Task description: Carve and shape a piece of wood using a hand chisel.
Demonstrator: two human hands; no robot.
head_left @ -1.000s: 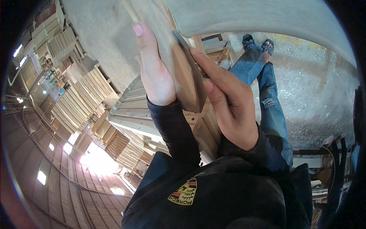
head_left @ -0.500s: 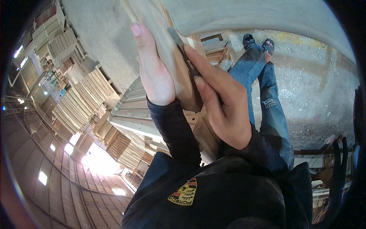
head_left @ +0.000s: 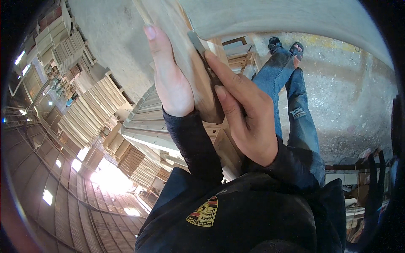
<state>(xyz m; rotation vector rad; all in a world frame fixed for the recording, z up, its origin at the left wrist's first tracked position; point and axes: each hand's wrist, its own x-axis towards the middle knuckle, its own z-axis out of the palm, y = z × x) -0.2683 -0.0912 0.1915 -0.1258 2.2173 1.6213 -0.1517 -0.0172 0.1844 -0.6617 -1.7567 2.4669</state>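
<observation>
A long, pale wooden piece (head_left: pixel 192 63) with a rounded near end runs away from me at the upper middle. My left hand (head_left: pixel 171 80) grips its left side; the thumb lies straight along the wood and the other fingers are hidden. My right hand (head_left: pixel 249 114) is closed on a thin, dark, flat strip (head_left: pixel 197 45) and presses it against the wood's right edge. The index finger stretches along the strip, with the thumb bent close by. Whether the strip is a blade, a file or folded abrasive I cannot tell.
Beneath the piece stand stacked wooden parts (head_left: pixel 154 120). More stacks of slats (head_left: pixel 90 109) line the left. A large, pale curved surface (head_left: pixel 270 14) spans the top right. At the right, two legs in jeans (head_left: pixel 301 109) with dark sandals show above the speckled floor (head_left: pixel 341 101).
The dark strip and my right fingertips have slid very slightly toward me and to the right along the wood's edge. My left hand keeps its place.
</observation>
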